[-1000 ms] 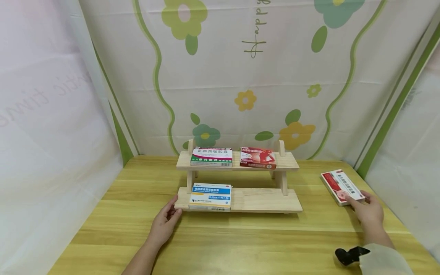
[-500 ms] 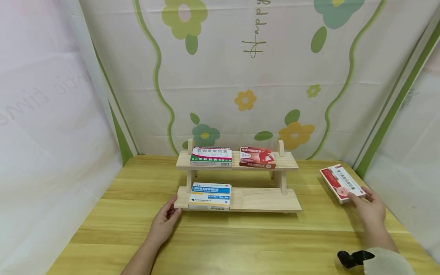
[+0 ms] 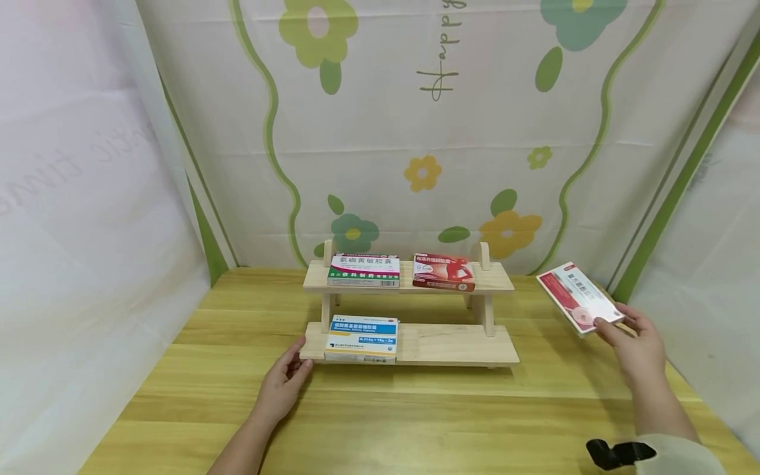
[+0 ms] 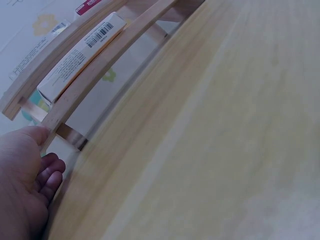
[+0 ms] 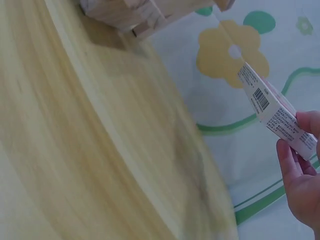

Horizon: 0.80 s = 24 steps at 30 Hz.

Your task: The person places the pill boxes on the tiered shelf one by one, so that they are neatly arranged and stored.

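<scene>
My right hand (image 3: 638,346) pinches a red and white medicine box (image 3: 578,297) by its near right end, thumb on top. In the right wrist view the medicine box (image 5: 270,107) is raised off the table, its barcode side showing. With my left hand (image 3: 284,382) I hold the left end of the lower board of a two-tier wooden shelf (image 3: 457,344). The left wrist view shows the thumb on the board end and fingers curled below. On the lower board lies a blue and white medicine box (image 3: 362,340). The upper board bears a green and white box (image 3: 364,270) and a red box (image 3: 443,272).
The wood-grain table (image 3: 415,422) runs under everything. A white curtain (image 3: 356,125) with flowers hangs behind it, and more cloth hangs at both sides. A black strap piece (image 3: 620,455) sits by the right sleeve (image 3: 677,455).
My right hand has lifted the red and white medicine box off the table, up and slightly left, tilting it. The left hand stays on the shelf.
</scene>
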Each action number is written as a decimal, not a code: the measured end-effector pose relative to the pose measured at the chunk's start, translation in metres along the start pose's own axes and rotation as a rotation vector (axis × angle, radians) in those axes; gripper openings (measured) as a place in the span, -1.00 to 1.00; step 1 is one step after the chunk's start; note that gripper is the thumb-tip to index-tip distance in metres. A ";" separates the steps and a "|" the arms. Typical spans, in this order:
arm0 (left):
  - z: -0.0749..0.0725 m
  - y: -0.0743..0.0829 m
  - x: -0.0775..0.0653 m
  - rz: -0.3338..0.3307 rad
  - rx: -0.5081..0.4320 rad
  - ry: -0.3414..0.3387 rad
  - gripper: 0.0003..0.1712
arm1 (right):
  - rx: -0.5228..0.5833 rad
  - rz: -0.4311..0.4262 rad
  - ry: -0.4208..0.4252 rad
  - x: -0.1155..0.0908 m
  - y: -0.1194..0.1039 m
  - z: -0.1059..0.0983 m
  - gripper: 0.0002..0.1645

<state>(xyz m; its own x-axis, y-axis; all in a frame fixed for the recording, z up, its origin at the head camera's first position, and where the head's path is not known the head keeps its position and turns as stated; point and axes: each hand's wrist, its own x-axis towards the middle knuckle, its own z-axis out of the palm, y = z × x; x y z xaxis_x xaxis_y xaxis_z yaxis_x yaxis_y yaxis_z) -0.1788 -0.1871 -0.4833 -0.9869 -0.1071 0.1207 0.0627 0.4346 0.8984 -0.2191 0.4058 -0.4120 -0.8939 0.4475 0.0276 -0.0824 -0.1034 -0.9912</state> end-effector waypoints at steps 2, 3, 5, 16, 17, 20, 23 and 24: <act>0.000 0.000 0.000 -0.003 -0.002 -0.002 -0.42 | 0.032 -0.022 -0.018 -0.003 -0.004 0.004 -0.45; 0.000 0.000 0.000 -0.003 -0.003 -0.002 -0.42 | 0.046 -0.034 -0.031 -0.004 -0.006 0.006 -0.45; 0.000 0.001 -0.001 -0.005 -0.001 -0.004 -0.42 | 0.085 -0.066 -0.058 -0.007 -0.012 0.011 -0.46; -0.001 0.001 -0.001 0.005 0.002 -0.003 -0.42 | 0.097 -0.187 -0.238 -0.027 -0.042 0.033 -0.51; -0.001 0.000 -0.001 0.006 0.003 -0.003 -0.42 | 0.096 -0.199 -0.259 -0.028 -0.044 0.036 -0.51; 0.000 0.000 0.000 0.007 0.004 -0.001 -0.42 | 0.095 -0.219 -0.329 -0.033 -0.048 0.042 -0.52; 0.000 -0.001 0.000 0.005 0.003 0.001 -0.42 | 0.101 -0.230 -0.409 -0.037 -0.051 0.049 -0.51; 0.000 -0.001 0.000 0.004 0.004 0.001 -0.42 | 0.099 -0.234 -0.436 -0.038 -0.051 0.051 -0.51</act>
<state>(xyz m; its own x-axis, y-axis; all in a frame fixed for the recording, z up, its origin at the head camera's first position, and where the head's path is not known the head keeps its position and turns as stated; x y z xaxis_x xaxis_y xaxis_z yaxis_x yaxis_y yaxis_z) -0.1789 -0.1874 -0.4840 -0.9865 -0.1064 0.1248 0.0662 0.4384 0.8964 -0.2037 0.3487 -0.3555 -0.9456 0.0584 0.3200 -0.3251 -0.1381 -0.9355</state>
